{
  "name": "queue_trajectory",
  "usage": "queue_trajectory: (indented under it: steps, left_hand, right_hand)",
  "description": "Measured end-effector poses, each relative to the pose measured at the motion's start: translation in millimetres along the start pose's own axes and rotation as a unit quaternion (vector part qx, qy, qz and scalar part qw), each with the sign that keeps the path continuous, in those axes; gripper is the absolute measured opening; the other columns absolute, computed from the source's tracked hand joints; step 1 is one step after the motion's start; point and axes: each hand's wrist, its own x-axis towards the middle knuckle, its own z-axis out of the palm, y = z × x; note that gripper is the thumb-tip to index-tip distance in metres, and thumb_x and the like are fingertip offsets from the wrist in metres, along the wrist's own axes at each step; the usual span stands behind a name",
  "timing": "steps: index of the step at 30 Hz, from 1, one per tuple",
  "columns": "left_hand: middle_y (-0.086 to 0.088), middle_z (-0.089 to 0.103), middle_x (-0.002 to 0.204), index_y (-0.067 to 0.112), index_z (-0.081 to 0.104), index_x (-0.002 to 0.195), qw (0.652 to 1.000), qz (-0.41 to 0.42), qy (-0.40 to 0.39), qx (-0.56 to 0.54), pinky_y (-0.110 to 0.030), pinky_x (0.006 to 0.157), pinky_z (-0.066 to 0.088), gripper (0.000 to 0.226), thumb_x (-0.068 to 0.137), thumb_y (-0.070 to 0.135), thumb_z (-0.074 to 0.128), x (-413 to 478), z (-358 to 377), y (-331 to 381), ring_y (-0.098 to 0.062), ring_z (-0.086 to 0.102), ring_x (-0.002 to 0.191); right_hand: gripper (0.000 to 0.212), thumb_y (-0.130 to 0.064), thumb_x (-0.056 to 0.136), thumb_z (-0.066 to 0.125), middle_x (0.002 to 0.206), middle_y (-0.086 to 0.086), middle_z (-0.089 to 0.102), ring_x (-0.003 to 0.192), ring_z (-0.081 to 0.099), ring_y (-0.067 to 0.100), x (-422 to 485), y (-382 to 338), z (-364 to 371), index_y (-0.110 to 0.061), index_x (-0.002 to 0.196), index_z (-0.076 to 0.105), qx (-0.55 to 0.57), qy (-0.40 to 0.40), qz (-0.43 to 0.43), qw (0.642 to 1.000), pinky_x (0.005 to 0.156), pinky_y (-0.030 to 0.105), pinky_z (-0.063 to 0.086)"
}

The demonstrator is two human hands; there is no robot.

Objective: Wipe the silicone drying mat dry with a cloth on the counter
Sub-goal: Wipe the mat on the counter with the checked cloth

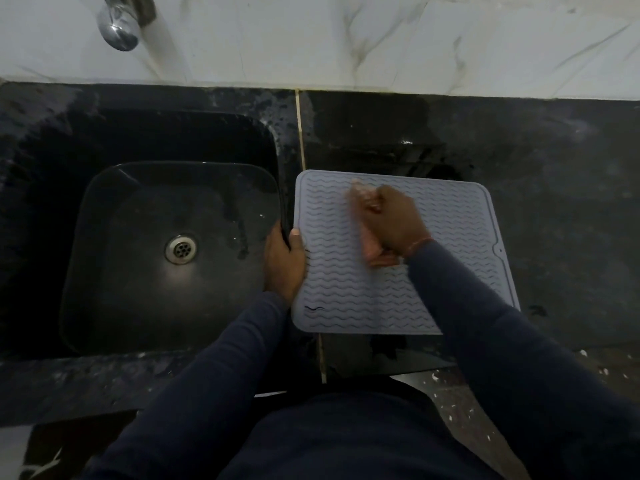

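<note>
A grey silicone drying mat [450, 237] with wavy ridges lies flat on the black counter [554, 185], just right of the sink. My left hand [284, 261] grips the mat's left edge, thumb on top. My right hand [391, 220] is on the mat's upper middle, curled round a pale pinkish cloth [372, 251]. The cloth is blurred and shows both above and below the hand.
A black square sink [114, 237] with a metal drain [180, 248] fills the left side. A chrome tap [119, 24] hangs above it against the white marble wall. The counter around the mat has wet patches.
</note>
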Motion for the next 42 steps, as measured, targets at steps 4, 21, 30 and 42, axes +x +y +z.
queue_trajectory:
  steps: [4,21,30,42]
  left_hand:
    - [-0.006,0.049,0.138,0.014,0.041,0.142,1.0,0.009,0.009,-0.01,-0.038,0.108,0.037,0.046,0.101,0.034,0.041,0,1,0,-0.014,0.046,0.122]
    - [-0.01,0.048,0.14,0.015,0.039,0.144,1.0,0.006,0.019,0.025,-0.038,0.108,0.036,0.051,0.1,0.04,0.041,0,2,-1,-0.021,0.045,0.127]
    - [-0.012,0.052,0.137,0.011,0.044,0.14,0.999,0.003,0.026,0.019,-0.042,0.108,0.038,0.046,0.101,0.035,0.038,0,5,0,-0.025,0.048,0.124]
    - [-0.008,0.047,0.142,0.014,0.037,0.145,0.999,-0.011,0.031,0.024,-0.044,0.109,0.037,0.053,0.1,0.043,0.04,0,7,-3,-0.021,0.046,0.127]
  right_hand:
    - [0.032,-0.038,0.098,0.053,0.102,0.014,0.064,0.096,0.061,0.031,-9,33,3,-0.007,0.107,0.056,-0.049,0.097,0.109,0.988,0.072,0.033,0.041]
    - [0.031,-0.036,0.101,0.046,0.101,0.003,0.062,0.095,0.059,0.018,-7,-12,36,-0.009,0.11,0.059,-0.036,0.061,0.008,0.998,0.079,0.029,0.04]
    - [0.024,-0.038,0.098,0.05,0.09,0.006,0.065,0.084,0.06,0.021,37,-68,43,-0.022,0.098,0.068,0.023,-0.06,-0.125,0.99,0.076,0.034,0.047]
    - [0.028,-0.034,0.098,0.05,0.1,0.006,0.066,0.089,0.06,0.023,81,-70,33,-0.012,0.103,0.066,-0.101,-0.146,-0.145,0.973,0.073,0.028,0.039]
